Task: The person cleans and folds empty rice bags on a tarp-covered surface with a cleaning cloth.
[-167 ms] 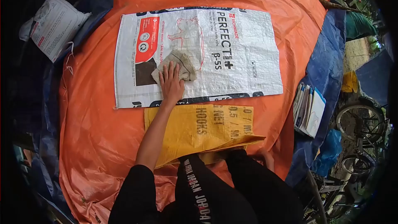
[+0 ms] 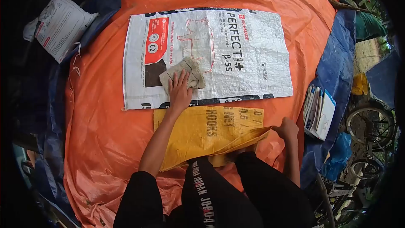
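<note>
A white printed woven feed sack [image 2: 249,59] lies flat on an orange tarpaulin. My left hand [image 2: 180,92] rests with its fingers stretched out over a folded grey-beige cloth [image 2: 193,71] on the sack's lower left part. Closer to my legs is a yellow woven sack [image 2: 190,131] with dark printed letters, its near edge by my feet. My right hand [image 2: 287,129] is closed on the right corner of this yellow sack, and its edge is raised there. My feet are mostly hidden by the sack and my trousers.
Orange tarpaulin [image 2: 101,114] spreads all around, bordered by blue sheeting [image 2: 333,55]. A stack of folded sacks [image 2: 319,112] stands at the right. Another white sack [image 2: 63,27] lies at the upper left. Bicycles [image 2: 371,122] and a blue plastic bag [image 2: 338,154] are beyond the right edge.
My right hand has risen from beside my leg to the yellow sack's right corner and closed on it. The corner is lifted. My left hand stays on the cloth; the view has shifted slightly.
</note>
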Demonstrator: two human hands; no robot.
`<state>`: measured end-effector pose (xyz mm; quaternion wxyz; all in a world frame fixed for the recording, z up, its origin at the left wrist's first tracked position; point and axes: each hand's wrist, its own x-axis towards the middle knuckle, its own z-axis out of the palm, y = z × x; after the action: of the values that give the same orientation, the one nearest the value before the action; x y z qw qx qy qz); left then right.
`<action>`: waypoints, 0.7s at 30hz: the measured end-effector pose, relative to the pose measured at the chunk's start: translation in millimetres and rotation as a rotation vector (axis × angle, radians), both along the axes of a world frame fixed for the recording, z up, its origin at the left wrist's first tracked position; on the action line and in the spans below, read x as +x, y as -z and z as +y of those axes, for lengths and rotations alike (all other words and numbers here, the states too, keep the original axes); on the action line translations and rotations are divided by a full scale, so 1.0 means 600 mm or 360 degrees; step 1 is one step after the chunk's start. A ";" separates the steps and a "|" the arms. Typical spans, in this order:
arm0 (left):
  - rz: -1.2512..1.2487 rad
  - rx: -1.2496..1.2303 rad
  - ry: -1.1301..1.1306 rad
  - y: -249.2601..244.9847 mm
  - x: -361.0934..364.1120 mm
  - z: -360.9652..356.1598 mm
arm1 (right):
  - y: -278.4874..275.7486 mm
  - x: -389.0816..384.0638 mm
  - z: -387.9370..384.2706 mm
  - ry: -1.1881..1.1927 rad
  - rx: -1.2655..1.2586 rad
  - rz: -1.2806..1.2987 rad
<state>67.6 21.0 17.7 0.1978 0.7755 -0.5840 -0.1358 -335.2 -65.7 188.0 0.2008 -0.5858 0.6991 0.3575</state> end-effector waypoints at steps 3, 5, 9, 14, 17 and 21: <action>0.0278 0.0163 0.0424 -0.043 -0.081 0.011 | 0.108 0.038 -0.034 -0.0769 -0.0814 -0.0420; 0.0312 0.0229 0.0704 -0.042 -0.149 0.019 | 0.201 0.058 -0.046 -0.1118 -0.0886 -0.0487; 0.0255 0.0158 0.0769 -0.034 -0.220 0.022 | 0.260 0.096 -0.034 -0.0829 -0.0673 -0.0523; 0.0361 0.0081 0.0689 -0.028 -0.182 0.037 | 0.249 0.118 -0.044 -0.0736 -0.0402 -0.0265; 0.0278 0.0156 0.0632 -0.034 -0.137 0.070 | 0.262 0.118 -0.045 -0.0676 -0.0395 -0.0315; 0.0142 0.0233 0.0447 -0.037 -0.048 0.131 | 0.218 0.139 -0.044 -0.0610 -0.0279 -0.0261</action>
<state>38.7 99.7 39.8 0.1457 0.6918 -0.6658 -0.2385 -251.6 -91.9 57.4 0.1337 -0.7502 0.5847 0.2782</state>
